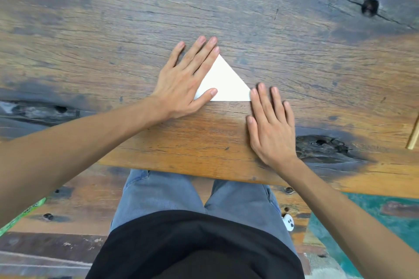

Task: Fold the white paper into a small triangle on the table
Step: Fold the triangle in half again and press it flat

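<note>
The white paper (225, 82) lies flat on the wooden table (204, 142) as a triangle, apex pointing away from me, long edge nearest me. My left hand (183, 79) rests flat over its left side, fingers spread along the slanted edge and thumb on the lower left corner. My right hand (271, 122) lies flat on the table beside the lower right corner, with the index fingertip touching that corner. Neither hand grips the paper; part of the left side is hidden under my left hand.
The table's near edge (181, 171) runs just above my lap. Dark knots (370, 6) mark the wood at far right and near right. A thin pale stick (414, 131) lies at the right border. A small white object (289, 221) sits by my right thigh.
</note>
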Tool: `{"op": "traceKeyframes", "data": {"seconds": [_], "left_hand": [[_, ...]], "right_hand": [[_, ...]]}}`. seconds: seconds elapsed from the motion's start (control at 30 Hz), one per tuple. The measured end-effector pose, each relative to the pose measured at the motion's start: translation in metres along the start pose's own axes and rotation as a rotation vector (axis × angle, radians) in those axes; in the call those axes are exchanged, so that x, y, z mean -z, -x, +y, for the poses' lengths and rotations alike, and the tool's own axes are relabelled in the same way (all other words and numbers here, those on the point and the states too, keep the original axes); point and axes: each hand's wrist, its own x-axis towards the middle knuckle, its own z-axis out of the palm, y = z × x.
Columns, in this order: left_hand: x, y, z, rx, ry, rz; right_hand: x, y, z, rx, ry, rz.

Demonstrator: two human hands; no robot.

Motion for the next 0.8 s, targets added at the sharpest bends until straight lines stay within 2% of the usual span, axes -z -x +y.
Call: {"op": "traceKeyframes", "data": {"seconds": [0.1,0.2,0.43,0.57,0.8], "left_hand": [[0.0,-0.001,-0.001,-0.002,0.005,-0.009],[0.002,0.0,0.0,-0.002,0.004,-0.018],[0.011,0.01,0.002,0.01,0.03,0.038],[0.009,0.031,0.004,0.049,0.039,0.012],[-0.001,0.058,0.0,0.068,0.005,0.002]], "right_hand": [[0.003,0.019,0.014,-0.026,0.002,-0.042],[0.009,0.016,0.012,-0.03,-0.052,-0.014],[0.025,-0.057,-0.033,0.112,-0.15,0.08],[0.026,-0.09,-0.049,0.226,-0.098,0.061],[0.014,-0.097,-0.048,0.245,0.024,0.069]]}}
